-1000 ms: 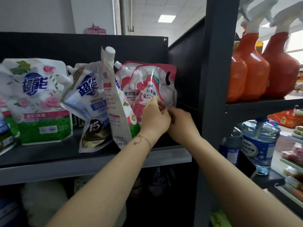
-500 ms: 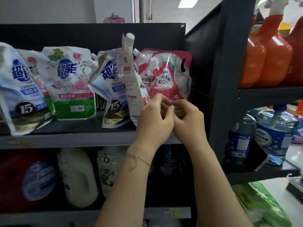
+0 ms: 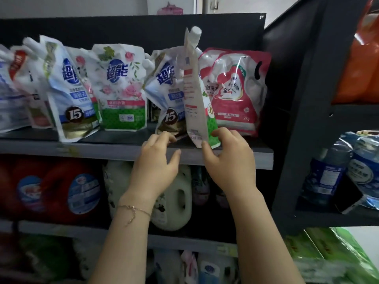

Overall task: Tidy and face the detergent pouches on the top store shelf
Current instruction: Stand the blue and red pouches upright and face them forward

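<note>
On the top shelf (image 3: pixel 102 149), a white-and-green pouch (image 3: pixel 193 95) stands turned edge-on (spout cap uppermost). The right hand (image 3: pixel 229 160) pinches its bottom corner between thumb and fingers. Just left of that pouch, the left hand (image 3: pixel 158 165) is loosely spread, with its fingertips at the base of a blue pouch (image 3: pixel 168 93). Red pouches (image 3: pixel 235 89) stand just right of it.

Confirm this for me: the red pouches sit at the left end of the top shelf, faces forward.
Not right. The red pouches sit at the right end of the top shelf, against the side panel, faces forward. The head view shows it.
</note>
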Demonstrator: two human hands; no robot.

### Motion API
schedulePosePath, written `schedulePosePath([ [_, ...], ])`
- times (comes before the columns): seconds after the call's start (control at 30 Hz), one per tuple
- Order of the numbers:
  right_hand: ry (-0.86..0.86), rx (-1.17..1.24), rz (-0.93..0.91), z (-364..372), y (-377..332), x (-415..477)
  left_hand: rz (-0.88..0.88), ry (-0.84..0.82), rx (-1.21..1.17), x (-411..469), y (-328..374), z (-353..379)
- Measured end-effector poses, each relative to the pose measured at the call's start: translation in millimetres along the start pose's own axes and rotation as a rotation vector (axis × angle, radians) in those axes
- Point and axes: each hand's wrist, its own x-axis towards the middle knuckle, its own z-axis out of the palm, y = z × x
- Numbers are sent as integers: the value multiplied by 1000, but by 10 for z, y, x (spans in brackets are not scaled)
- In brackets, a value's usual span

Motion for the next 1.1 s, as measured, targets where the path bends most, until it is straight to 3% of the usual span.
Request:
schedulePosePath([
  [0.23,-290,40,0,417,-455,-39,-168,-119,162,-153,-588,-486],
  [0.57,-606,254,-103,1252,-1561,-285,-386,-140,285,-549,-1568,-1362],
  [1.1,-713,531,-255,2644,-3832,-1055,-518,49,469,-1181,-3179,-3176],
])
